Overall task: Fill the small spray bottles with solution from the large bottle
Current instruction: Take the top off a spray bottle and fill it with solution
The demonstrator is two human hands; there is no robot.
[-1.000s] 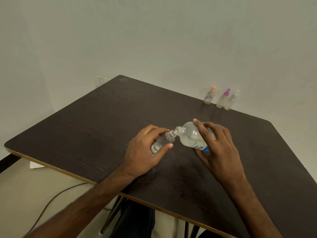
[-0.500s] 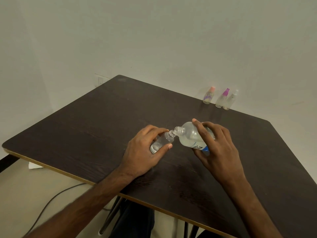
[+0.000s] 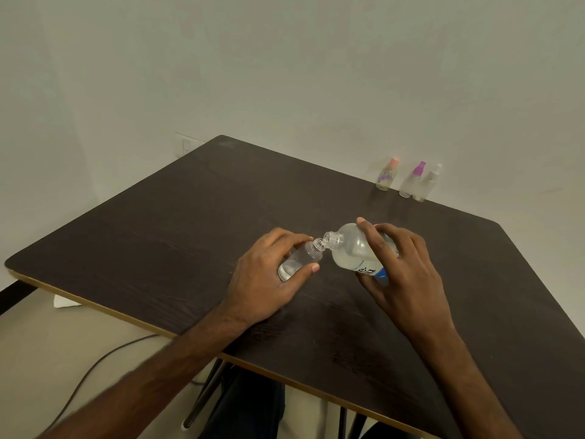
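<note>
My left hand (image 3: 269, 280) grips a small clear spray bottle (image 3: 300, 258) without its cap, tilted with its open neck pointing up and right. My right hand (image 3: 402, 267) holds the large clear bottle (image 3: 351, 248) with a white and blue label, tipped to the left so its open mouth meets the small bottle's neck. A little clear liquid lies in the small bottle's base, and liquid fills part of the large one. Both bottles hover just above the dark wooden table (image 3: 158, 236).
Three capped small spray bottles stand at the table's far edge by the wall: one with a peach cap (image 3: 386, 175), one with a purple cap (image 3: 411, 180), one with a white cap (image 3: 427, 184). A cable (image 3: 95, 369) runs on the floor at the left.
Both hands and both bottles keep the same pose, mouth to neck. Only the view has shifted slightly.
</note>
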